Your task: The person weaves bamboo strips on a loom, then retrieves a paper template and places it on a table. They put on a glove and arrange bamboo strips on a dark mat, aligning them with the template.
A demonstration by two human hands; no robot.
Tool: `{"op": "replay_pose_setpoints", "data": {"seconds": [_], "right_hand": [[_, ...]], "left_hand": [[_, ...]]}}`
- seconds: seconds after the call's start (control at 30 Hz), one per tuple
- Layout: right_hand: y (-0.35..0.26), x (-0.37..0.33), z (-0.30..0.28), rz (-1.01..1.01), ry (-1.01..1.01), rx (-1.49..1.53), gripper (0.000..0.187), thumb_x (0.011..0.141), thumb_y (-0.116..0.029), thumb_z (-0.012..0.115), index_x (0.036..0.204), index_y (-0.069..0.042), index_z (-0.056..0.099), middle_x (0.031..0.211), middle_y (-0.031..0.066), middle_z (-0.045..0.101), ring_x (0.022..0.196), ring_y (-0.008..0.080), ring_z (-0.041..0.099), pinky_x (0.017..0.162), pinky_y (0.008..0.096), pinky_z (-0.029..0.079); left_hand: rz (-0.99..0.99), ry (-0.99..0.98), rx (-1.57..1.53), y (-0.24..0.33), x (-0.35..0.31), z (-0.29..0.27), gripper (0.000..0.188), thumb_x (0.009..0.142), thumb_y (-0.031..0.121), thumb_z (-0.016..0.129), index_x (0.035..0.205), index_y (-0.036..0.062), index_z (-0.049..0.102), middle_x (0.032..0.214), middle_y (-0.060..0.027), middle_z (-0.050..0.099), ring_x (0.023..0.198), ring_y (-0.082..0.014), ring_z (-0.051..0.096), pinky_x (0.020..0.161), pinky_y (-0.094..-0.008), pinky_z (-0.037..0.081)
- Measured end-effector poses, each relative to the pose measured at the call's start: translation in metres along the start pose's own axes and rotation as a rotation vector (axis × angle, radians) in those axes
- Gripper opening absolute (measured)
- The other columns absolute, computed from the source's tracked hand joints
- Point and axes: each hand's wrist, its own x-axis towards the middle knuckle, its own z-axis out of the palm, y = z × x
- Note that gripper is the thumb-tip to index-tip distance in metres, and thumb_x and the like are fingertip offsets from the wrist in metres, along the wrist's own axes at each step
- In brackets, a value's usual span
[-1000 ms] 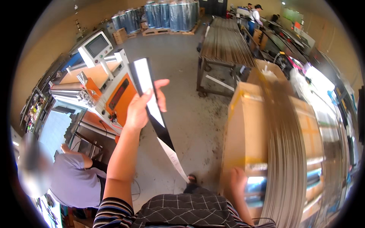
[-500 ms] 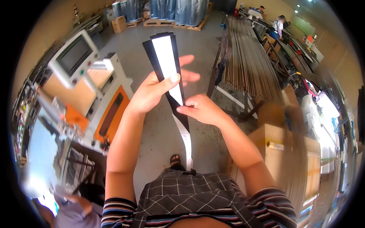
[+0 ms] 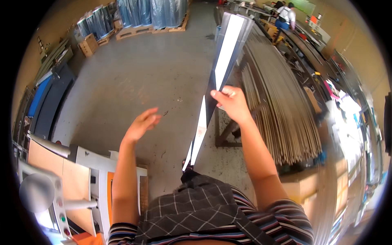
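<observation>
My right hand (image 3: 234, 104) is closed around a long, flat black-and-white strip (image 3: 228, 47), thumb on its near face. The strip slants across the view, its wide end up and away from me and a narrow white length hanging down toward my feet. Dark edges border its bright white middle. Over the grey floor to the left, my left hand (image 3: 141, 125) is off the strip, with its fingers loosely stretched and nothing in them.
Long thin bars (image 3: 281, 98) lie bundled on a dark rack at my right. A machine with a white frame (image 3: 92, 157) stands near left. Blue-wrapped rolls (image 3: 167, 14) rest on pallets far off, beside a cardboard box (image 3: 87, 45). A person (image 3: 286, 17) stands at the far right.
My left hand has let go of the strip and moved down and left. My right hand has carried the strip to the right and upward. The view has turned, placing the machine lower left.
</observation>
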Motion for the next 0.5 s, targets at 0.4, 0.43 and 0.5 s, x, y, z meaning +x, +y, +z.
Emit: {"op": "replay_pose_setpoints", "data": {"seconds": [0.4, 0.43, 0.5], "right_hand": [[0.093, 0.379, 0.013, -0.052, 0.22, 0.089, 0.032, 0.085, -0.016, 0.067, 0.06, -0.004, 0.052, 0.058, -0.0041, 0.045, 0.053, 0.0047, 0.045, 0.051, 0.0222, 0.045], [0.102, 0.409, 0.009, -0.041, 0.235, 0.088, 0.032, 0.085, -0.016, 0.067, 0.06, -0.004, 0.051, 0.058, -0.0039, 0.045, 0.052, 0.0049, 0.045, 0.051, 0.0219, 0.045], [0.112, 0.456, 0.01, -0.004, 0.264, 0.086, 0.026, 0.086, -0.015, 0.066, 0.064, -0.003, 0.057, 0.061, -0.0034, 0.049, 0.054, 0.0051, 0.048, 0.051, 0.0217, 0.045]], "left_hand": [[-0.956, -0.047, 0.603, -0.345, -0.038, -0.123, 0.04, 0.089, 0.028, 0.055, 0.12, 0.0014, 0.055, 0.115, -0.0122, 0.062, 0.104, -0.0212, 0.058, 0.089, -0.0333, 0.045], [-1.03, -0.105, 0.579, -0.362, -0.024, -0.125, 0.04, 0.089, 0.028, 0.055, 0.119, 0.0013, 0.056, 0.114, -0.0123, 0.062, 0.104, -0.0211, 0.058, 0.089, -0.0333, 0.045], [-1.104, -0.196, 0.551, -0.38, 0.024, -0.139, 0.038, 0.089, 0.027, 0.055, 0.116, 0.0009, 0.057, 0.114, -0.0125, 0.062, 0.103, -0.021, 0.059, 0.088, -0.0333, 0.045]]}}
